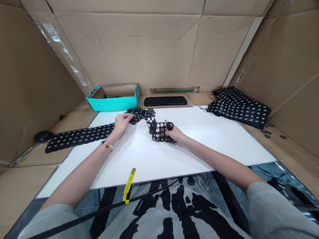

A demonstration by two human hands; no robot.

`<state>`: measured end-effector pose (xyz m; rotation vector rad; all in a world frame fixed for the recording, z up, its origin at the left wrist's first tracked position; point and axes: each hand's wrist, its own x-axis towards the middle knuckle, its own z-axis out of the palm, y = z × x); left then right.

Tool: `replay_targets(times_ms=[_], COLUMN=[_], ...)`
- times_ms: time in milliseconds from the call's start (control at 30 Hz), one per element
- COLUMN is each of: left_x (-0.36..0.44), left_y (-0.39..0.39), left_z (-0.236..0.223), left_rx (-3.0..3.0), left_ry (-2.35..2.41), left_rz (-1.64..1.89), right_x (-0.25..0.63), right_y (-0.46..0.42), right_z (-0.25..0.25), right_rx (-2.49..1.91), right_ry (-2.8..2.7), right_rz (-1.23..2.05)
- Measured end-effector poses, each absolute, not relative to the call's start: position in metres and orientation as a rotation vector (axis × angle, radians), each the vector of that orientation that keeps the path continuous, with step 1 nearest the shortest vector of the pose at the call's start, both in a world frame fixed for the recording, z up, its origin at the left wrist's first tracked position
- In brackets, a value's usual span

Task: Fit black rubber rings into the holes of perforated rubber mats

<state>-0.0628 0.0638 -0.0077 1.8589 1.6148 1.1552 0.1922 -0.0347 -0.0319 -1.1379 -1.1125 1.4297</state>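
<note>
1. Fingers of our right hand [176,133] are closed on a black ring mesh [160,137], which lies about the middle of the bench [139,155]. A small dark loop [170,126] sits at those fingertips; we cannot tell what it is.
2. Our left hand [121,123], a beaded bracelet [107,144] at its wrist, has its thumb and forefinger drawn narrow at the ring pile [141,114], near the far edge; we cannot tell whether they grip a ring.
3. From the mesh, a looser stretch rises toward that pile; whether the two join, we cannot tell.
4. Beside our left wrist, a long dotted black strip [80,138] runs out over the bench's left edge, and a round black object [43,136] sits just beyond its end.
5. At the far left corner we see a teal box [114,104] with dark bits inside.
6. Past the far edge lies a flat black mat [165,100].
7. Over the far right corner spreads a dotted black heap [240,108], with loose rings [266,132] on the cardboard [293,149] beside it.
</note>
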Motion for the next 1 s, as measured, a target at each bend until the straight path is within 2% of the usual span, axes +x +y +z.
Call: replay_targets(times_ms=[133,267,367,533,667,767,900,1000], left_x=[-0.067,-0.043,-0.028,-0.023,-0.02,-0.015,-0.011,-0.008], left_y=[0.062,0.039,0.026,0.024,0.02,0.008,-0.013,-0.024], left_z=[0.001,0.007,0.004,0.0,0.004,0.009,0.018,0.02], left_rx=[2.238,2.43,2.417,2.435,2.454,2.586,2.721,2.785], left_ry=[1.807,1.268,1.061,0.996,1.025,1.071,1.218,1.208], left_rz=[1.065,0.715,0.603,0.683,0.786,0.982,1.273,1.115], right_x=[0.193,0.192,0.192,0.193,0.196,0.196,0.194,0.193], right_y=[-0.034,-0.037,-0.04,-0.042,-0.042,-0.041,-0.041,-0.043], right_z=[-0.031,-0.024,-0.018,-0.012,-0.015,-0.018,-0.017,-0.014], right_rx=[-1.088,-1.044,-0.945,-0.942,-0.94,-0.987,-1.062,-1.012], right_ry=[-1.062,-0.978,-0.942,-0.909,-1.18,-1.29,-1.173,-1.113], right_rz=[1.488,1.548,1.614,1.69,1.59,1.497,1.429,1.47])
